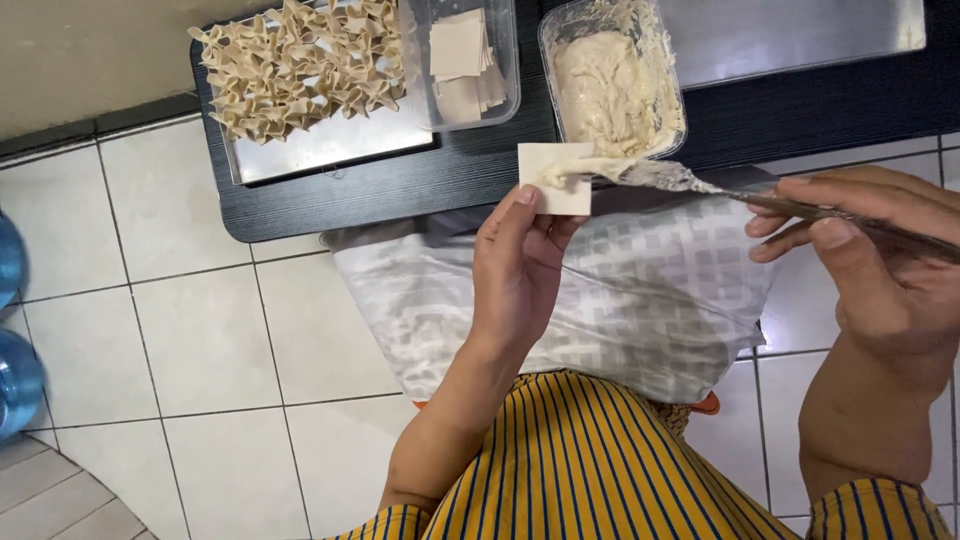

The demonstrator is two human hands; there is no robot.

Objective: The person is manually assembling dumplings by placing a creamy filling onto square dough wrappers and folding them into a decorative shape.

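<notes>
Pale square wrapper (pixel 556 178) pinched at lower edge by left hand (pixel 520 275) fingers, held above cloth (pixel 640 300), just before tabletop edge. Spoon (pixel 700 185) tip smears filling onto wrapper; right hand (pixel 880 270) fingers pressed around handle. Tub of filling (pixel 612 75) just behind. Clear tub of wrappers (pixel 462 60) beside it, then metal tray (pixel 330 150) heaped with folded dumplings (pixel 295 65). Black woodgrain tabletop (pixel 420 190), low. Floor (pixel 200 340) white tile, grey grout. Blue bottles (pixel 15 330) at left edge.

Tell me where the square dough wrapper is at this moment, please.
In the head view, the square wrapper sits on the fingertips of the left hand, just below the tub of filling, with the spoon touching it.
</notes>
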